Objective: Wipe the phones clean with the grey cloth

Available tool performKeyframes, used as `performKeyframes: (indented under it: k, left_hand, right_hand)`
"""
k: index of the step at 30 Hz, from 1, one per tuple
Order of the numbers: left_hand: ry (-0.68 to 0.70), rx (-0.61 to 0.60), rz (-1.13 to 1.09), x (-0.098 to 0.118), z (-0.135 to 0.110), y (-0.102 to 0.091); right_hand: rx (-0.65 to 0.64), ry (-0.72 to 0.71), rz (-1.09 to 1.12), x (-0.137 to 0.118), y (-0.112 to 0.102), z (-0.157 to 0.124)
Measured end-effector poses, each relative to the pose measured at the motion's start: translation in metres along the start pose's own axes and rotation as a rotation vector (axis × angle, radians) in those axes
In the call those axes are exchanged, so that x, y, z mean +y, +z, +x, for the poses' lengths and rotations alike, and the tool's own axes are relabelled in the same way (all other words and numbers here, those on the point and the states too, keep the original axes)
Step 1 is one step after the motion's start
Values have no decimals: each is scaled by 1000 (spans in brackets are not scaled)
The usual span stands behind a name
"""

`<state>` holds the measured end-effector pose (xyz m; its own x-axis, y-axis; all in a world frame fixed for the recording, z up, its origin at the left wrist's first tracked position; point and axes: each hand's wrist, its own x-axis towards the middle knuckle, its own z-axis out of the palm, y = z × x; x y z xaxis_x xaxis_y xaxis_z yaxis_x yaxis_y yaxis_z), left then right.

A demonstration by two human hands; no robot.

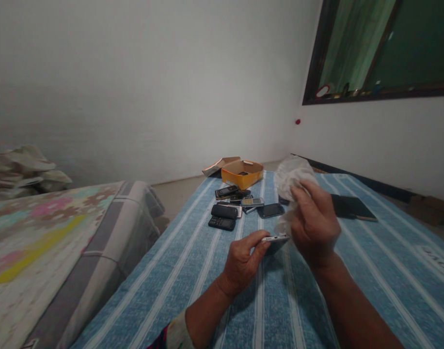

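My left hand (245, 259) pinches a thin smartphone (276, 244) by its left end, with the narrow edge turned toward me. Above and to the right of the phone, my right hand (314, 220) is closed on a crumpled white cloth (294, 173), part of which hangs down near the phone's far edge. Whether the cloth touches the phone I cannot tell. Beyond my hands lie several old mobile phones in a loose pile, among them a black keypad phone (222, 223), a silver keypad phone (252, 201) and a dark touchscreen phone (271, 210).
An open orange cardboard box (244, 180) stands behind the pile, its lid (220, 166) beside it. A flat black object (354, 207) lies to the right on the blue striped cloth (164, 286). At left is a bed with a floral cover (43, 218); a window (374, 48) is at upper right.
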<state>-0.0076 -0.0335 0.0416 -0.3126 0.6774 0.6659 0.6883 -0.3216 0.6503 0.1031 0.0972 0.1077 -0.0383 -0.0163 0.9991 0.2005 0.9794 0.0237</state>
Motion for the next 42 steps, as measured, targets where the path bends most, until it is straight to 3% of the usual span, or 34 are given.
performKeyframes:
  k: [3,5,12,19,29,37,42]
  left_hand:
    - [2,9,-10,-1,1,-1]
    - [-3,10,-24,-2,2,-2]
    - [-69,-20,-82,2,6,-5]
    - [-51,-17,-77,-1,6,-4]
    - [-62,-35,-85,-1,6,-6]
    - [-70,-26,-36,-3,7,-5]
    - [-69,-14,-28,-3,7,-4]
  right_hand:
    - [44,51,42,-8,11,13]
    - [-9,79,82,-16,14,9]
    - [-422,212,274,-37,-11,-46]
    - [-700,397,508,-32,-43,-28]
    - [-605,438,408,-24,-28,-33]
    - [-773,478,196,-11,-33,-36]
    - [-748,417,143,-11,-36,-30]
